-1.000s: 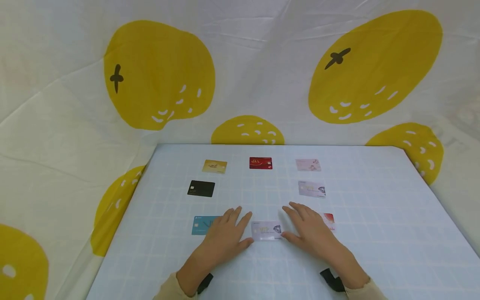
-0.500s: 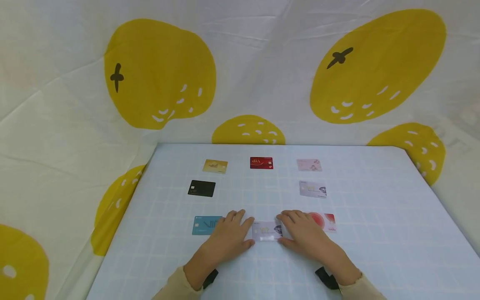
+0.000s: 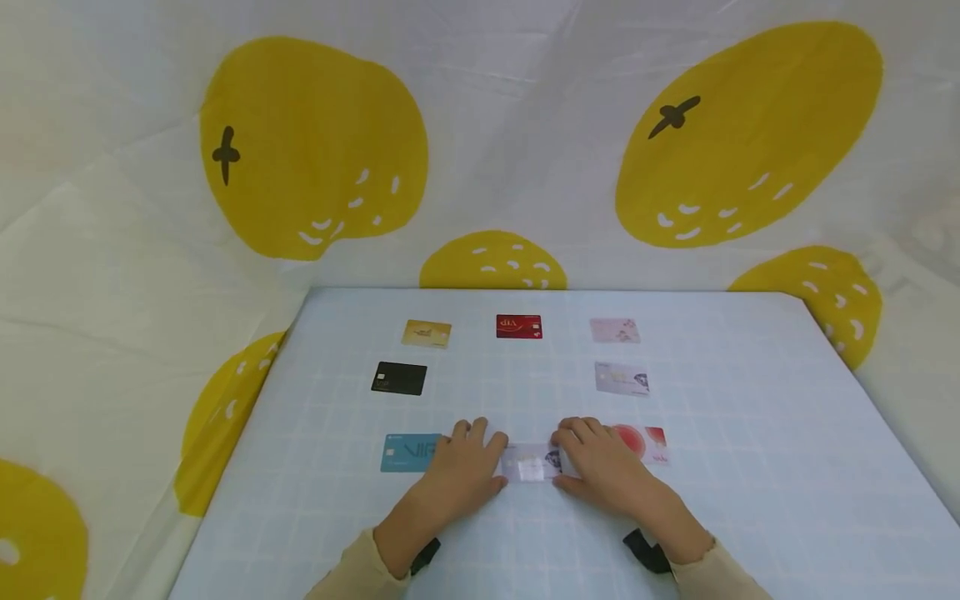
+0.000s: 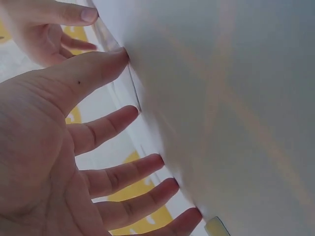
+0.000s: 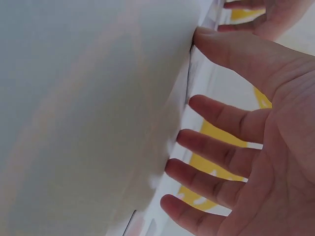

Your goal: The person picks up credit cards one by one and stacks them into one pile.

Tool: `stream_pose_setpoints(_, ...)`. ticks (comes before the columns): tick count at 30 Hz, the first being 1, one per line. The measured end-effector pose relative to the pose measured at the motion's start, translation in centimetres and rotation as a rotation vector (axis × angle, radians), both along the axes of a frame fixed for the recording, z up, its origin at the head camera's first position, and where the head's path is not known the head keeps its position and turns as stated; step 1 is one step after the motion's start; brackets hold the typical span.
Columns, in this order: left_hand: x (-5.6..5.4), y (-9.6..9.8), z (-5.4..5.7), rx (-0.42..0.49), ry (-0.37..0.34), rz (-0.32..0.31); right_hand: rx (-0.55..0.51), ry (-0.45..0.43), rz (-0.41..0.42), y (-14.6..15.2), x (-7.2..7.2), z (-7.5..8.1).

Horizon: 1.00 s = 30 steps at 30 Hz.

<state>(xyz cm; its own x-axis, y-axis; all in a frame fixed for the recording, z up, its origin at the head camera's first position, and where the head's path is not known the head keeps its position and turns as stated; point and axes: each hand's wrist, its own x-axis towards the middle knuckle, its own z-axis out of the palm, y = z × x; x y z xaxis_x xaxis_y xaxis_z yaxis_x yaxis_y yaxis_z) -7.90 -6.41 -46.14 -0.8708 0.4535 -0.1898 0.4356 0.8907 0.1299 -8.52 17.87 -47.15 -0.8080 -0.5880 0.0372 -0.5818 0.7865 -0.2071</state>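
A pale lilac card (image 3: 531,464) with a dark emblem lies flat between my hands in the head view. My left hand (image 3: 463,473) is at its left end, thumb and index fingertips right at the two corners. On the opposite end, my right hand (image 3: 606,468) has its thumb and index fingertips at the corners too. The left wrist view shows the left hand's fingers (image 4: 113,123) spread and fairly straight, tips down at the table. Spread likewise in the right wrist view are the right hand's fingers (image 5: 216,150). My left hand partly covers a teal VIP card (image 3: 408,452).
A red-and-white card (image 3: 654,446) lies beside my right hand. Farther back are a black card (image 3: 399,378), another lilac card (image 3: 622,379), a gold card (image 3: 427,333), a red VIP card (image 3: 519,327) and a pink card (image 3: 614,330), on a white gridded table (image 3: 750,417).
My right hand has moved left, in to the lilac card's right end, uncovering more of the red-and-white card. My left hand has settled at the left end. The card stays about in place.
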Motion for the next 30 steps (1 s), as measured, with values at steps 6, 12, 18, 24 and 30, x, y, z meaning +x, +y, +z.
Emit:
stream_pose_setpoints(6,-0.11,0.30,0.20,0.028,-0.034,0.034,-0.025,-0.018,-0.005,-0.24,-0.23,0.29)
stream_pose_setpoints(12,-0.29,0.53,0.23,0.048,-0.068,0.058,-0.021,-0.041,-0.018,-0.39,-0.26,0.62)
stream_pose_setpoints(18,-0.32,0.56,0.37,0.067,-0.084,0.075,-0.014,-0.036,-0.020,-0.37,-0.21,0.58)
stream_pose_setpoints(24,-0.41,0.48,0.23,0.096,-0.097,0.084,-0.025,-0.028,-0.021,-0.29,-0.13,0.48)
stream_pose_setpoints(30,-0.41,0.31,0.43,0.126,-0.100,0.091,-0.028,-0.016,-0.004,-0.15,-0.09,0.39)
